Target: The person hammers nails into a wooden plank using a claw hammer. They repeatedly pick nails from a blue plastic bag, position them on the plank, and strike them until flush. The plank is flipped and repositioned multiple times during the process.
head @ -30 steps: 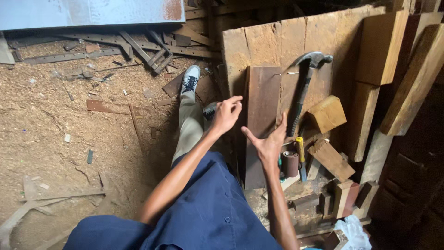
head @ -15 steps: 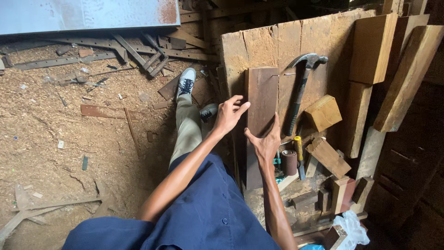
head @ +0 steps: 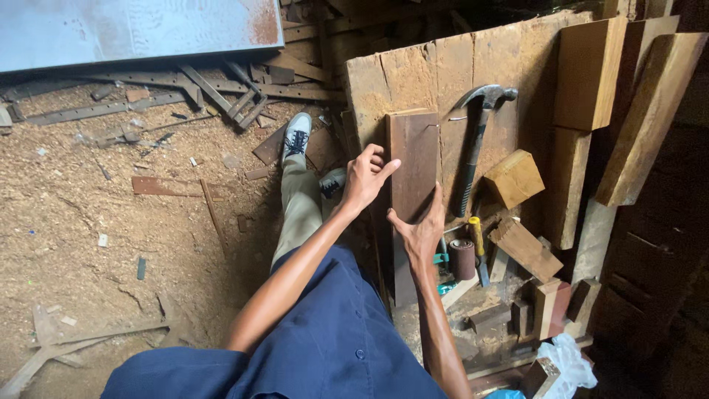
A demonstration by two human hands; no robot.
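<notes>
Dark brown plank (head: 413,159) lies lengthwise on the big rough wooden desk (head: 402,74), its far end squared off near the desk's upper middle, its near end running down toward my lap. I see no packages, labels or signs I can read from here; the nearest to wrapping is a crumpled white plastic bag (head: 567,360) at the bottom right, among short offcuts.

Left hand (head: 364,179) sits on the plank's left edge, fingers curled loosely and partly open, index finger stretched out onto the dark face. It touches the board but I can't call it a firm clamp. Right hand (head: 422,233) is on the plank lower down, grip spread wide apart, palm and thumb pressed flat against the wood, fingers pointing up along it. Nothing is enclosed in either hand.

Just right of the plank a claw hammer (head: 475,144) lies with its steel head at the far end and black handle pointing back toward me. Beside that, a pale wooden block (head: 514,177) sits tilted. Below the hammer there's a small dark sandpaper roll (head: 463,258) and a yellow-handled tool (head: 476,238), right next to my right wrist. Tall timber pieces (head: 587,74) lean at the right. Left of the desk, the sawdust floor (head: 111,222) carries scrap strips, and my outstretched leg ends in a grey shoe (head: 297,137).
</notes>
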